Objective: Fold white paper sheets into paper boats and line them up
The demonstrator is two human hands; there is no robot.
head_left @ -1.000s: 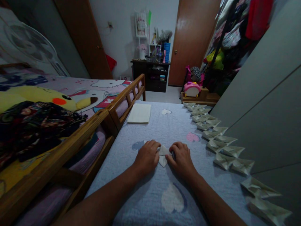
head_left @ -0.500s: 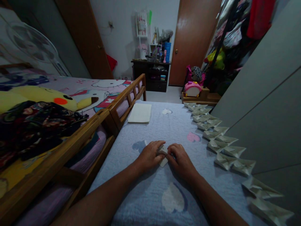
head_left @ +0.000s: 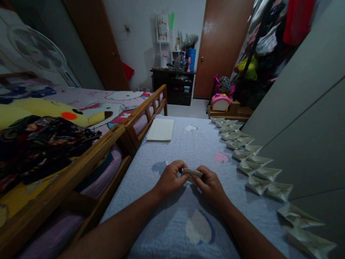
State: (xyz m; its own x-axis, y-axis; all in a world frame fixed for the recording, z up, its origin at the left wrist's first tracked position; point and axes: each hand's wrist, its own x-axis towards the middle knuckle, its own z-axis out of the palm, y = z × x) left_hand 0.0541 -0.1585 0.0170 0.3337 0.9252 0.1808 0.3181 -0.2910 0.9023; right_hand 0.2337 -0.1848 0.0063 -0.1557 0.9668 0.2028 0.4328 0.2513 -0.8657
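A small folded piece of paper (head_left: pixel 192 172) is held between my two hands, just over the light blue quilted bedspread (head_left: pixel 161 216). My left hand (head_left: pixel 174 178) is closed, pinching the paper's left end between thumb and fingers. At the paper's right end, my right hand (head_left: pixel 208 181) pinches it the same way. Folded paper boats (head_left: pixel 257 183), several of them, stand in a slanting double row along the right side of the bedspread. Beyond my hands, at the far left corner, lies a stack of white paper sheets (head_left: pixel 160 130).
A wooden bed rail (head_left: pixel 113 138) runs along the left, with a yellow plush toy (head_left: pixel 45 111) and dark patterned cloth (head_left: pixel 40 147) behind it. A pale cabinet (head_left: pixel 309 126) borders the right side. A dark desk (head_left: pixel 174 86) stands by the far wall, a fan (head_left: pixel 37 48) at upper left.
The folded paper has turned so its long edge lies level between my hands. My right hand has shifted slightly right, and both hands now grip opposite ends.
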